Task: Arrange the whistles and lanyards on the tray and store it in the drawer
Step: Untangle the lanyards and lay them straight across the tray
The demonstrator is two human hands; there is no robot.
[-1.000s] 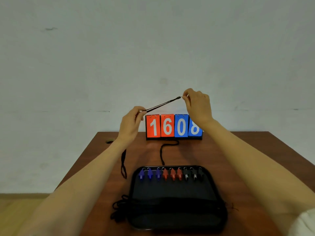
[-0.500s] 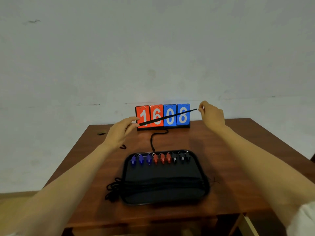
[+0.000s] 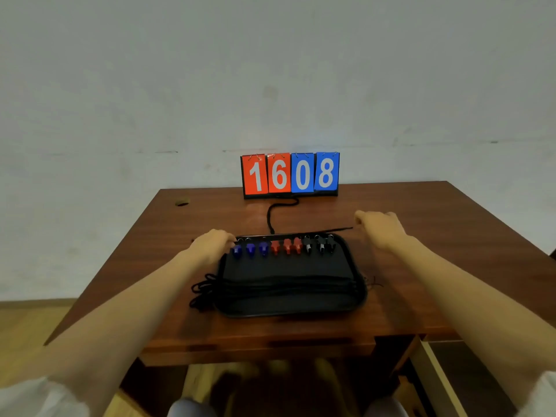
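A black tray (image 3: 288,308) lies on the wooden table (image 3: 421,236). Along its far rim stand blue whistles (image 3: 250,249), red whistles (image 3: 287,246) and black whistles (image 3: 320,244) in a row. Several black lanyards (image 3: 285,285) lie stretched across the tray, their loops spilling off the left edge. My left hand (image 3: 212,243) and my right hand (image 3: 380,225) hold one black lanyard (image 3: 325,231) taut just above the tray's far rim. Another black lanyard (image 3: 275,212) lies curled on the table behind the tray.
A flip scoreboard (image 3: 290,174) reading 1608 stands at the table's back edge against the wall. A small round hole (image 3: 181,202) marks the far left of the tabletop. An open drawer (image 3: 436,371) shows under the table at the right.
Both hands have come down from in front of the scoreboard to the tray's far rim, bringing the stretched lanyard low. My view has pulled back and tilted down.
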